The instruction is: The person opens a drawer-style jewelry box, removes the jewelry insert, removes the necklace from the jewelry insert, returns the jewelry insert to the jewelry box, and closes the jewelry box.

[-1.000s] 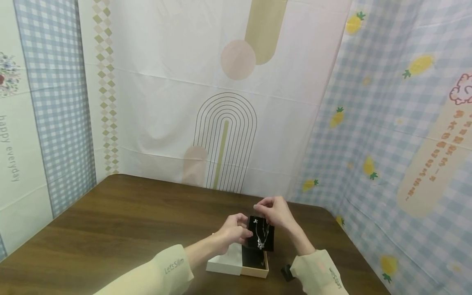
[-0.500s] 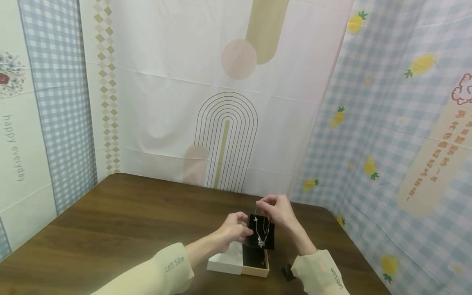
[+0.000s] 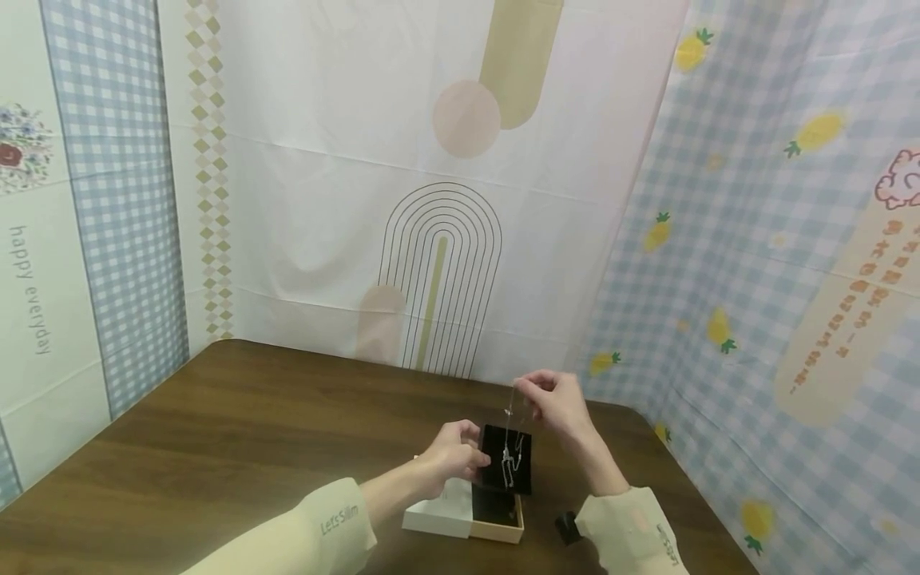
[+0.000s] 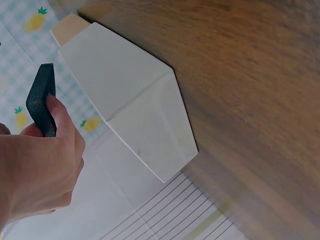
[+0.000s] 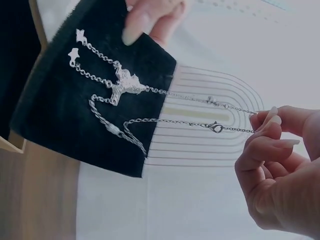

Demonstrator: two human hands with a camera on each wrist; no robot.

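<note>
My left hand (image 3: pixel 453 459) pinches the edge of a square black jewellery pad (image 3: pixel 496 473), tilted above an open box; in the left wrist view the pad (image 4: pixel 40 100) shows edge-on between thumb and fingers. Over the pad's face lies a silver chain (image 5: pixel 131 82) with star charms and a lobster clasp. My right hand (image 3: pixel 561 406), up and to the right of the pad, pinches the chain's upper ends between thumb and fingertip. From there two strands run taut to the pad, while the lower part with its charms hangs against the black surface.
Below the pad lies the box, with a white sleeve (image 3: pixel 437 511) and a tan-edged drawer (image 3: pixel 496 529) with a black inside. A small black object (image 3: pixel 568 527) sits beside my right sleeve. The brown wooden table (image 3: pixel 251 447) ends at printed cloth walls (image 3: pixel 323 239).
My right hand has risen and moved right, drawing the chain's upper part off the pad's face. The left hand keeps its hold on the pad, nearly still.
</note>
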